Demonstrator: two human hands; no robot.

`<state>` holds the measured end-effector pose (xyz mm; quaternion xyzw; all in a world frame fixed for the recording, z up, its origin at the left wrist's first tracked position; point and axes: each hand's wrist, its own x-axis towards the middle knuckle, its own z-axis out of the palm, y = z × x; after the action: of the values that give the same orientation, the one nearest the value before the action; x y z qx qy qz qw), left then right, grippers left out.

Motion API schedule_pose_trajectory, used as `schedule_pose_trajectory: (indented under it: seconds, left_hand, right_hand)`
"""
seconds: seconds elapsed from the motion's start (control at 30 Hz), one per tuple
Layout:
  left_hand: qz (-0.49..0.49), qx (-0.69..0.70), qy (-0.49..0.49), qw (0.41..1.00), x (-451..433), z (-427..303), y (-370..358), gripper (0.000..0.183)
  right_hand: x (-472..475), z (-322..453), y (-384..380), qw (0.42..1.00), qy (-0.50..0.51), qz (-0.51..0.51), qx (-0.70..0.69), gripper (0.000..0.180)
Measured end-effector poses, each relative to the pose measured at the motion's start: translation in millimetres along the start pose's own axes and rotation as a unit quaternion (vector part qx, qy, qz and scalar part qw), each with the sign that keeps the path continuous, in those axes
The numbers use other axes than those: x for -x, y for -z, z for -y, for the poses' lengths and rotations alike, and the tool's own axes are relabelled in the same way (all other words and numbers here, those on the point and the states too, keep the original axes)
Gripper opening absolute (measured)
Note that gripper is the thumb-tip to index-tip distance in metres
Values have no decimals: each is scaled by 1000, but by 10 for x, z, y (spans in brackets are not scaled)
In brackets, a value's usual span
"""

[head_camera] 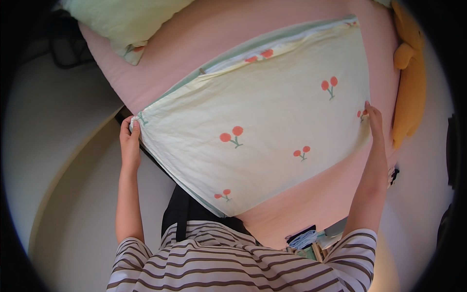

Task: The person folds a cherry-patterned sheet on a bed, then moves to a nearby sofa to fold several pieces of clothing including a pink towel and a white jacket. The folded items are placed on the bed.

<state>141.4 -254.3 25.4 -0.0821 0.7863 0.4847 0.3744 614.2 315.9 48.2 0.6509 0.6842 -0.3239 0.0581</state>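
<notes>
A cream pillowcase [270, 109] printed with red cherries on green stems is spread between my two hands, over a pink bedsheet [310, 197]. My left hand [130, 138] pinches its left corner, where the fabric bunches under the thumb. At the right edge, beside a cherry print, my right hand [374, 118] grips the cloth between thumb and fingers. Along the far side runs a green-trimmed opening that gapes slightly, with a small tag or zip pull [202, 71] near its middle. The cloth looks flat, and its near corner reaches my waist.
A pale green pillow [127, 22] with a cherry-print corner lies at the upper left of the bed. An orange plush toy [410, 80] rests along the right edge. Books and a bundle of light-blue cord [303, 239] sit near the bed's lower right edge.
</notes>
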Motion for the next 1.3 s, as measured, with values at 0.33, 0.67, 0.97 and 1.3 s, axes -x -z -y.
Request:
schedule_pose_trajectory:
  seconds: [0.33, 0.67, 0.97, 1.3]
  left_hand:
    - [17, 88, 7, 996, -78, 100, -3, 28]
    - [-56, -323, -531, 781, 138, -943, -893, 21]
    - [177, -360, -627, 668, -428, -1995, -3712, 28]
    - [161, -401, -543, 720, -441, -2355, -5047, 29]
  right_hand:
    - [-48, -743, 100, 991, -28, -130, -7, 54]
    - [350, -1398, 215, 991, -61, -111, 40, 54]
    - [198, -1246, -289, 962, -109, -239, 80, 57]
    - [-2, -1720, -186, 968, -103, -214, -79, 63]
